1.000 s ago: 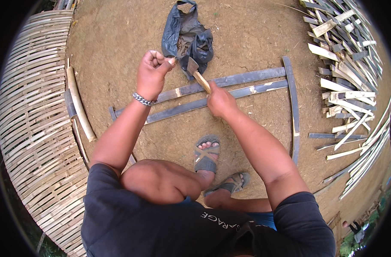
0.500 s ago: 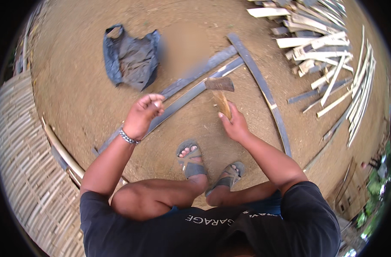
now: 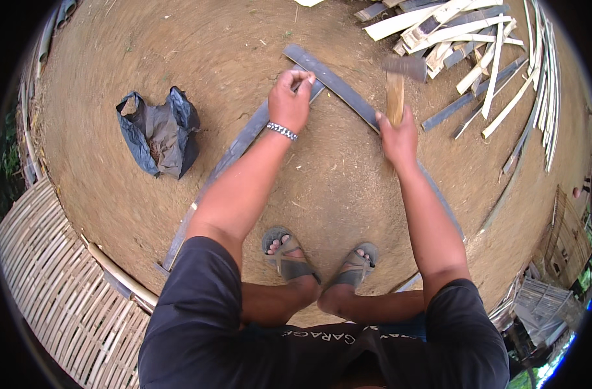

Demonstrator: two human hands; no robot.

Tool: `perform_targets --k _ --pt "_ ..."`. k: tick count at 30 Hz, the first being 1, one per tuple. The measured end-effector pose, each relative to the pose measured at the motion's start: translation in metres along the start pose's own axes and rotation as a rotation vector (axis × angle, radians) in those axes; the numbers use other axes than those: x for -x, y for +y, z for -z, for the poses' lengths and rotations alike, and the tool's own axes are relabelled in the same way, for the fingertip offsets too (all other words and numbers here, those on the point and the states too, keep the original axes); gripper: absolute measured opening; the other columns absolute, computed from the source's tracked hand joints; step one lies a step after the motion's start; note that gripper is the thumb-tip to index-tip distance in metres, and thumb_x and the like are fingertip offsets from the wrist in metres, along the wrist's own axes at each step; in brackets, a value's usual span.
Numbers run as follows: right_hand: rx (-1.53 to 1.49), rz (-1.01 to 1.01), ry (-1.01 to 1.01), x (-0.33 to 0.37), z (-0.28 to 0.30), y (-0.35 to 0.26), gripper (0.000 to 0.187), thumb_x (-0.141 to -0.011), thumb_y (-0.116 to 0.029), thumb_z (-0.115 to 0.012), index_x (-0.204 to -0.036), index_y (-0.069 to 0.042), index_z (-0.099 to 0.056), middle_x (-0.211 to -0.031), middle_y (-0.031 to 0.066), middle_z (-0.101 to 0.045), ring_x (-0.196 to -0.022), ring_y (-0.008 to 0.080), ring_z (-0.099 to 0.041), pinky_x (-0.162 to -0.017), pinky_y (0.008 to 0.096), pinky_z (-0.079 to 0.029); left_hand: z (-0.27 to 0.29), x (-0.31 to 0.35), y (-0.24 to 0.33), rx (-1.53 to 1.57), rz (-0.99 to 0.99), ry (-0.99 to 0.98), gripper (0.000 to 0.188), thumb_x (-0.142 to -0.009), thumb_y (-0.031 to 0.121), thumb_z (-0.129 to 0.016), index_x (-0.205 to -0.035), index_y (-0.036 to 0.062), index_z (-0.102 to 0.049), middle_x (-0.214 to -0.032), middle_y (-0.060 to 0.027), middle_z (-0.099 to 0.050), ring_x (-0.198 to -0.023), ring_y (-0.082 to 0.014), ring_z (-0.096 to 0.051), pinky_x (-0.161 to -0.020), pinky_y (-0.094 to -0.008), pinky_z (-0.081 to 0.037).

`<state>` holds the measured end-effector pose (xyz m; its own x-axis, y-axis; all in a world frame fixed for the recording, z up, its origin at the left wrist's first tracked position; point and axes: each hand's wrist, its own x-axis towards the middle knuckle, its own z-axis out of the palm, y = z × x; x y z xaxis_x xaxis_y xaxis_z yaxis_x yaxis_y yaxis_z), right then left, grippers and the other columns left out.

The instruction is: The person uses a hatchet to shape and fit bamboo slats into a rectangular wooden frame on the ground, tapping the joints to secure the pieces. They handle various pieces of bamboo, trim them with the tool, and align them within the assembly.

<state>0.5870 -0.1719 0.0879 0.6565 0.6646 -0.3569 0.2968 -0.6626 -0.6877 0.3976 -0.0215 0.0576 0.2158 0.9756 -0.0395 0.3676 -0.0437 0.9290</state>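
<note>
My right hand (image 3: pixel 400 137) grips the wooden handle of a hatchet (image 3: pixel 394 97). Its dark metal head is raised and a little blurred. My left hand (image 3: pixel 290 102) reaches over the corner where two dark slats meet, fingers pinched together; what is between them, if anything, is too small to make out. One slat (image 3: pixel 331 80) slants down to the right from that corner, passing beneath the right hand and forearm. The other slat (image 3: pixel 228 157) runs down to the left, partly hidden by my left forearm.
A crumpled black plastic bag (image 3: pixel 158 133) rests on the bare soil at the left. Split bamboo pieces (image 3: pixel 448 35) lie heaped at the upper right, beside long thin pale strips (image 3: pixel 547 97). A bamboo-slat platform (image 3: pixel 66 279) fills the lower left. My sandalled feet (image 3: pixel 289 254) stand close below.
My left hand has moved up and right to the slats' corner. The hatchet has been lifted up and to the right. In view, the bag sits lower and farther left.
</note>
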Motion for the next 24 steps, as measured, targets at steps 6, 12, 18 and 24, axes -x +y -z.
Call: perform_targets --k 6,12,18,24 --pt "0.0 -0.056 -0.03 -0.038 -0.014 -0.001 0.058 -0.081 -0.032 -0.084 -0.122 -0.002 -0.058 -0.104 0.022 -0.072 -0.098 0.0375 -0.071 -0.088 0.0441 -0.053 -0.028 -0.019 -0.02 -0.036 -0.149 -0.013 0.012 -0.092 0.013 -0.072 -0.093 0.0036 -0.065 -0.104 -0.0127 -0.077 -0.103 -0.0287 -0.071 -0.092 -0.0391 -0.054" --pt "0.11 -0.007 0.016 -0.034 -0.022 -0.003 0.055 -0.08 -0.032 -0.085 -0.118 -0.003 -0.058 -0.102 0.0253 -0.072 -0.098 0.0437 -0.069 -0.086 0.0472 -0.053 -0.027 -0.022 -0.027 -0.078 -0.178 -0.094 0.01 -0.093 0.009 -0.07 -0.096 0.0033 -0.061 -0.109 -0.0128 -0.077 -0.112 -0.0288 -0.07 -0.096 -0.0393 -0.053" --pt "0.12 -0.037 0.018 -0.035 -0.021 -0.008 0.054 -0.082 -0.032 -0.084 -0.118 -0.003 -0.057 -0.102 0.0261 -0.072 -0.098 0.0437 -0.07 -0.086 0.0476 -0.054 -0.027 -0.028 -0.028 -0.079 -0.083 -0.128 0.011 -0.09 0.013 -0.076 -0.096 0.0032 -0.074 -0.11 -0.0101 -0.078 -0.116 -0.0241 -0.069 -0.1 -0.0361 -0.051" --pt "0.123 -0.034 -0.001 -0.035 -0.019 -0.008 0.053 -0.083 -0.032 -0.083 -0.12 -0.004 -0.057 -0.1 0.0255 -0.073 -0.096 0.0431 -0.071 -0.085 0.0472 -0.054 -0.035 -0.026 -0.02 -0.227 -0.221 -0.038 0.014 -0.085 0.017 -0.08 -0.089 0.0043 -0.078 -0.106 -0.0086 -0.078 -0.111 -0.0261 -0.068 -0.101 -0.0385 -0.05"
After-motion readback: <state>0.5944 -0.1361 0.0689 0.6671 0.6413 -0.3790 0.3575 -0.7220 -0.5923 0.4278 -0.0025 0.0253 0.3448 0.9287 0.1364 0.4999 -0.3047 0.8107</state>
